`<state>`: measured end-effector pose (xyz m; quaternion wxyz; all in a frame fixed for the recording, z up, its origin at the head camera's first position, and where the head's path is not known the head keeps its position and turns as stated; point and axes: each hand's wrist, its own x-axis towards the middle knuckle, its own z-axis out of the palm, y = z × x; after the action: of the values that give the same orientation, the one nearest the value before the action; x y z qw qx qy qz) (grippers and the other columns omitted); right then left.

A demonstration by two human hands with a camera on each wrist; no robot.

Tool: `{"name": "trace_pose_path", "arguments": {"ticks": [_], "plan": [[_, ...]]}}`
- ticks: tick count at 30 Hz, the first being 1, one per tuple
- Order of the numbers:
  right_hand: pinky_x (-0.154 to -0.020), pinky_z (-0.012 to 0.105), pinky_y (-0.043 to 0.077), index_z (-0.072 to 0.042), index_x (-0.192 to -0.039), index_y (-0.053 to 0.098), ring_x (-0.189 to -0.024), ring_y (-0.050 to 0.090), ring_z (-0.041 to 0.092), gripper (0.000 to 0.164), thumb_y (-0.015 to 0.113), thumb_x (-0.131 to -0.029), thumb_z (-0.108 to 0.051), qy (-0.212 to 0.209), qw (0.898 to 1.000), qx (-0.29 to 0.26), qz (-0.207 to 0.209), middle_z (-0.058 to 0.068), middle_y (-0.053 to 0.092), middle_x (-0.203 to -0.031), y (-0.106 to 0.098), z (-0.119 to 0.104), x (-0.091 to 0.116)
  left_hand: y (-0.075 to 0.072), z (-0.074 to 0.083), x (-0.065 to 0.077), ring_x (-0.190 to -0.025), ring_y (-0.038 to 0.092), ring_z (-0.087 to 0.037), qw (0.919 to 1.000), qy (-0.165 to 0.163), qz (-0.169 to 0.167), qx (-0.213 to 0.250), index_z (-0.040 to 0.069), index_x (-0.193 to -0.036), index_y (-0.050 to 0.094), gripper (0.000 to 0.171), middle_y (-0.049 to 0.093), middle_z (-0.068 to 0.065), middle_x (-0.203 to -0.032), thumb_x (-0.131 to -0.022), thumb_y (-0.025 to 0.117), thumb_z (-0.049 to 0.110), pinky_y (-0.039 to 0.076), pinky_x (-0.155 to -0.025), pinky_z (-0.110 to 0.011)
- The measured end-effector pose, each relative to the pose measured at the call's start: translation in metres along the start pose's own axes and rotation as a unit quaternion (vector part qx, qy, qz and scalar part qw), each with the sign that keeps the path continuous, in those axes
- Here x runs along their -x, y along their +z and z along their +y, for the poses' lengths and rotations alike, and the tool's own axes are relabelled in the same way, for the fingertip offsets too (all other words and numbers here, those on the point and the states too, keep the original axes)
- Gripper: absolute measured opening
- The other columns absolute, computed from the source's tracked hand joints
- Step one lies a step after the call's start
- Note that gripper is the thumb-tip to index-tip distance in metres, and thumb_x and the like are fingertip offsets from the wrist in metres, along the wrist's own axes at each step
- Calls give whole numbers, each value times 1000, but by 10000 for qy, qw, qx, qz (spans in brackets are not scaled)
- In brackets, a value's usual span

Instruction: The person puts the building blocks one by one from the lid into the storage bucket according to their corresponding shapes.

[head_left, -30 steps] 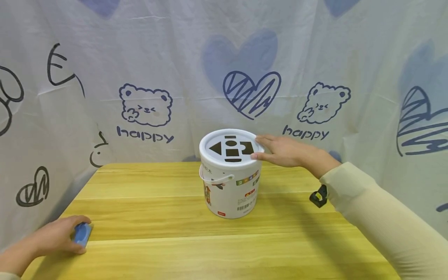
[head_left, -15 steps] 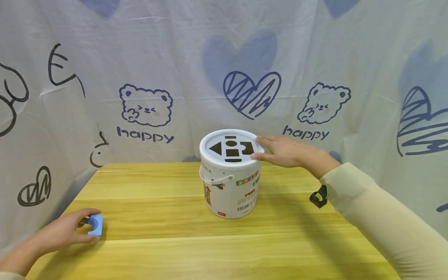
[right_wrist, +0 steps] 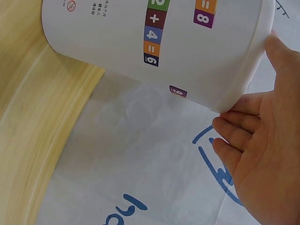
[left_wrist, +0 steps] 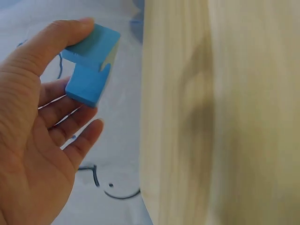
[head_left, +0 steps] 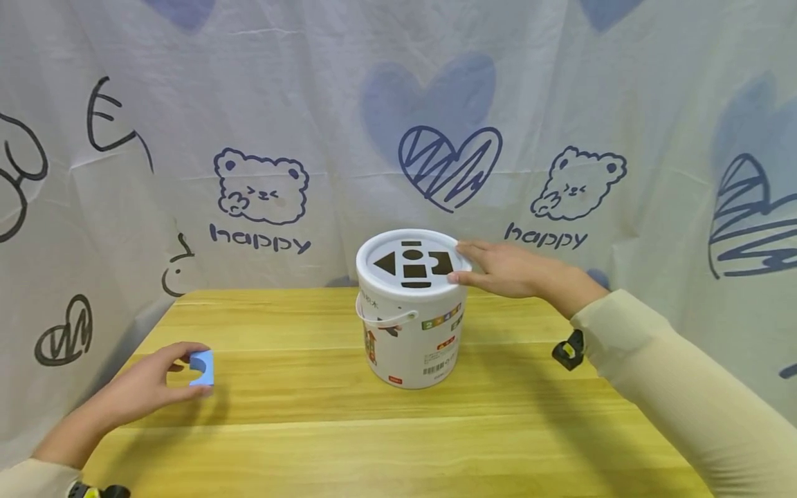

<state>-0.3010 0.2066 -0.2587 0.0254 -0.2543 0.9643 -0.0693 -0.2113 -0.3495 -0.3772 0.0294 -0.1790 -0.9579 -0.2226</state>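
Observation:
My left hand (head_left: 146,384) pinches a blue block with a half-round notch (head_left: 208,368) between thumb and fingers, held above the left part of the table. In the left wrist view the thumb is on one end of the blue block (left_wrist: 89,82), fingers at the other; the last finger is free. My right hand (head_left: 501,268) rests on the right rim of a white bucket (head_left: 411,339), fingers nearly straight. Its lid (head_left: 373,245) has several shaped cut-outs, among them a triangle, a circle and a notched square. The right wrist view shows the hand (right_wrist: 269,140) at the lid's edge.
The bucket stands upright on a yellow wood-grain table (head_left: 280,443), its white handle (head_left: 386,321) hanging down the front left. A pale curtain (head_left: 349,104) with hearts and bears hangs behind the table and along its left side.
My left hand has carried the blue block right and away from me, from the table's left edge toward the bucket. The right hand and the bucket have stayed in place.

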Motion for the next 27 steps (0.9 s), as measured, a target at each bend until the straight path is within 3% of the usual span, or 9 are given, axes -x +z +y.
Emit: {"name": "trace_pose_path", "arguments": {"ticks": [5,14,27], "plan": [[-112,58,24,-13,-156,24,-140,30,40,97,33,-87,-80,13,10000,27,-4,12,23,-159,0,0,-1,-4,17,-15,-105,57,-42,9997,94,199,113,-3,-134,48,71,59,-15,-117,-85,77,39,49,-87,-58],[-113,59,24,-12,-156,25,-140,29,41,97,33,-88,-79,0,10000,19,21,14,24,-159,0,1,0,-15,49,-43,-112,53,-45,9990,251,354,92,-1,-135,48,73,59,-18,-120,-84,76,43,45,-89,-61],[-112,59,24,-13,-156,24,-140,30,41,97,33,-87,-80,7,10000,-14,0,14,24,-159,0,1,0,-32,107,-90,-115,52,-37,9967,722,87,348,6,-128,52,63,59,-9,-115,-83,78,42,44,-95,-57]]}}
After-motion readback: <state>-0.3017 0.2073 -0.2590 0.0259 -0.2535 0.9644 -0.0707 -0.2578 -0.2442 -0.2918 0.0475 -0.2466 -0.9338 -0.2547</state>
